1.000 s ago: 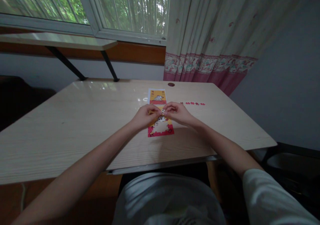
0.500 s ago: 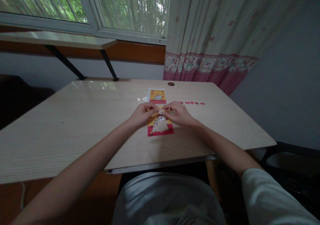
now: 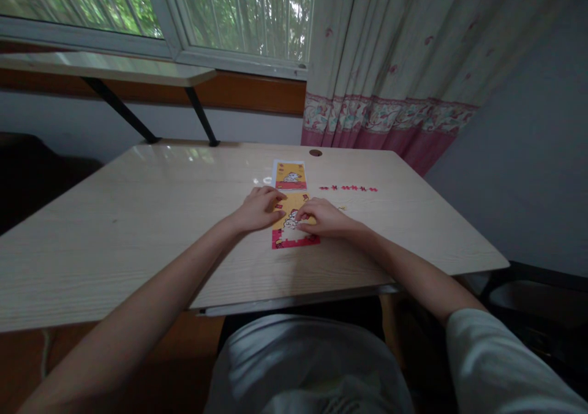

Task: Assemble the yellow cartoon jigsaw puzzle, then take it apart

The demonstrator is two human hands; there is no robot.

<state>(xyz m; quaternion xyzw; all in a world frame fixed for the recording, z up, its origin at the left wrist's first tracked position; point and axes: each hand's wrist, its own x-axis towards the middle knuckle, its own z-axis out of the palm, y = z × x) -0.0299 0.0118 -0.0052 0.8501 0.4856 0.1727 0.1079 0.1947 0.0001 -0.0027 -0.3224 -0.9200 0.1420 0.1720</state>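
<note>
A partly assembled jigsaw puzzle (image 3: 291,201) lies flat on the desk, yellow with a white cartoon animal and a red lower border. A gap showing bare desk opens in its lower middle. My left hand (image 3: 261,209) rests at the puzzle's left edge, thumb and fingers apart, holding nothing visible. Over the right side of the puzzle, my right hand (image 3: 327,218) has thumb and index finger close together at a white puzzle piece beside the gap; the fingers partly hide it. Behind the puzzle lies a reference picture (image 3: 290,176) with a matching yellow and red design.
Several red puzzle pieces (image 3: 353,188) form a row at the back right of the desk (image 3: 184,218). A small yellowish piece (image 3: 342,208) lies just beyond my right hand. A round cable hole (image 3: 315,153) is near the far edge. A raised shelf (image 3: 138,70) stands at the back left.
My hands have moved apart from their meeting point over the puzzle's middle. The right hand came down nearer the gap; the left shifted to the left edge, its fingers spreading. More of the puzzle shows.
</note>
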